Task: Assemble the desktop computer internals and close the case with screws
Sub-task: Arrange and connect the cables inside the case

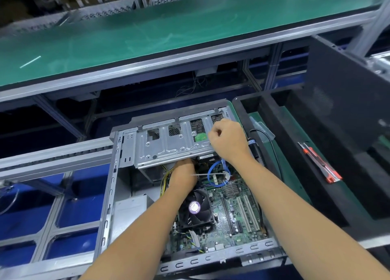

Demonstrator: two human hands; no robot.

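Note:
An open desktop case [109,195] lies on its side in front of me. Inside it I see the motherboard [232,222] and the black CPU fan [196,210]. The grey drive cage [168,146] spans the far end of the case. My left hand [183,172] reaches under the cage's near edge, so its fingers are hidden. My right hand [228,138] lies on the cage's right end with its fingers curled on the metal. A blue cable [211,174] loops just below that hand, and a white cable tie [202,174] crosses it.
To the right is a black foam tray [295,163], with a black corded tool [253,146] at its left edge and red-handled tools [320,163] on its wall. A dark side panel [341,102] leans at the far right. A green conveyor belt [168,32] runs behind.

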